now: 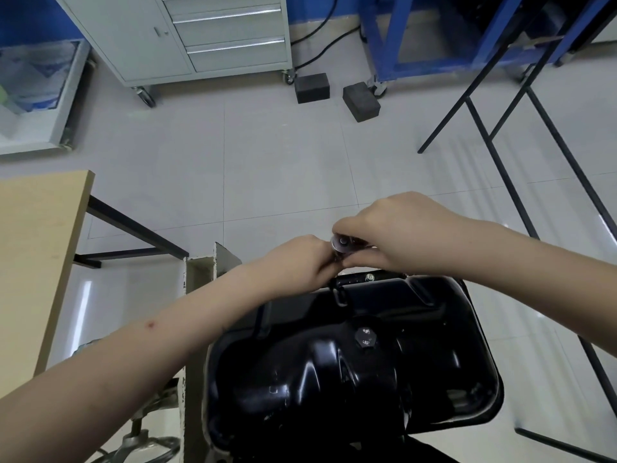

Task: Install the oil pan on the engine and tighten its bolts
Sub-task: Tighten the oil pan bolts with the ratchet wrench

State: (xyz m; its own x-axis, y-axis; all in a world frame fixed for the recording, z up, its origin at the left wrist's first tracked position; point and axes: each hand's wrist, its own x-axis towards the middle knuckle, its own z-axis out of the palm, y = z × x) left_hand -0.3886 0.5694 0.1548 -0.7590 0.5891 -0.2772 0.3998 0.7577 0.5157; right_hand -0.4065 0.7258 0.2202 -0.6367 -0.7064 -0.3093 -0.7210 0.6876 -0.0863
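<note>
The glossy black stamped-steel oil pan (350,355) sits below both hands, its far flange just under the fingertips. The right hand (397,228) curls round a chrome ratchet head (342,243); the left hand (300,259) pinches beneath it. An off-square socket could slip and round the flange bolt (369,278) beside the fingers.

Oil pan (350,355) near centre; both hands at its far rim; table (36,255) left; drawer cabinet (213,35) far.

One pan (350,355); two hands (302,259) (397,228) at its far rim; two blocks (312,87) (361,101) beyond; one cabinet (200,38).
</note>
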